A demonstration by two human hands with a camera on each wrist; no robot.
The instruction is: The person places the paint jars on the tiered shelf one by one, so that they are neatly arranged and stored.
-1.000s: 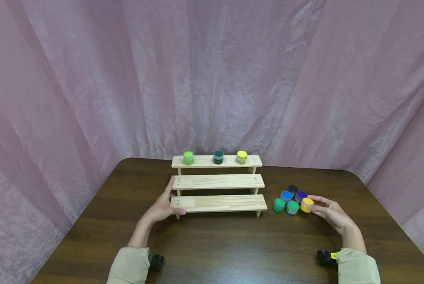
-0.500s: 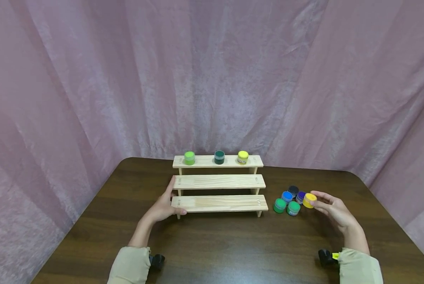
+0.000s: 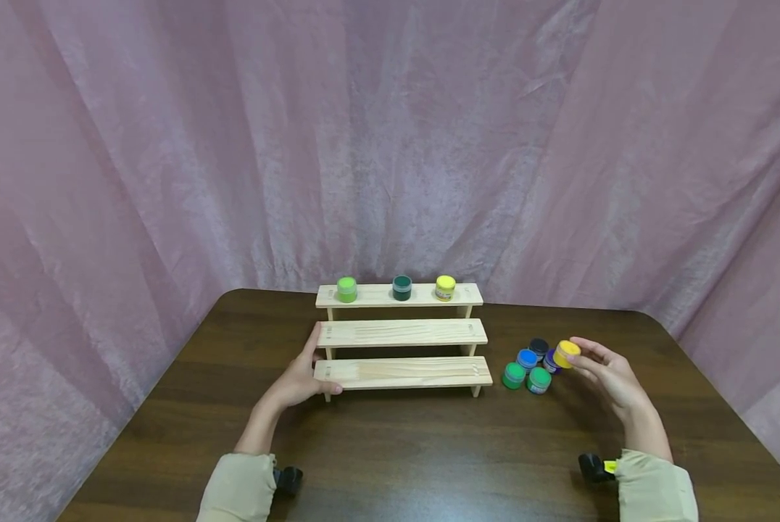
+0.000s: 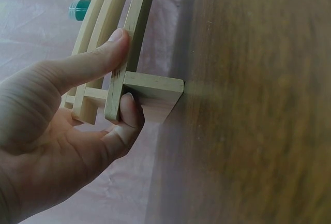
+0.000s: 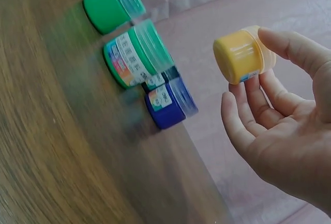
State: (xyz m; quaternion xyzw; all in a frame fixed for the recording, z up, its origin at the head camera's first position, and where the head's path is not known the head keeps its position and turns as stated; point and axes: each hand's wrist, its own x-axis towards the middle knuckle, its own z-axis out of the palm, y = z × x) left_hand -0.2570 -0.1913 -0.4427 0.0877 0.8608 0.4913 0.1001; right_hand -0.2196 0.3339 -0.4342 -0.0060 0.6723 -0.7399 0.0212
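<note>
My right hand (image 3: 615, 377) pinches a yellow-orange paint jar (image 5: 240, 56) between thumb and fingers. In the right wrist view the jar is off the table, higher than the other jars. My left hand (image 3: 299, 378) grips the left end of a three-step wooden rack (image 3: 403, 373); in the left wrist view its thumb (image 4: 106, 61) lies on the lowest board and a finger curls under that board's end. On the top step stand a light green jar (image 3: 347, 290), a dark green jar (image 3: 401, 288) and a yellow jar (image 3: 445, 288).
Right of the rack stand two green jars (image 3: 513, 375), a blue jar (image 3: 526, 360), a black jar (image 3: 538, 349) and a purple jar (image 5: 170, 102), grouped close together on the brown table (image 3: 416, 457). A pink curtain (image 3: 390, 145) hangs behind the table.
My right hand has lifted the yellow-orange jar up from beside the group of jars, and it now overlaps the purple jar in the head view. The left hand keeps its grip on the rack.
</note>
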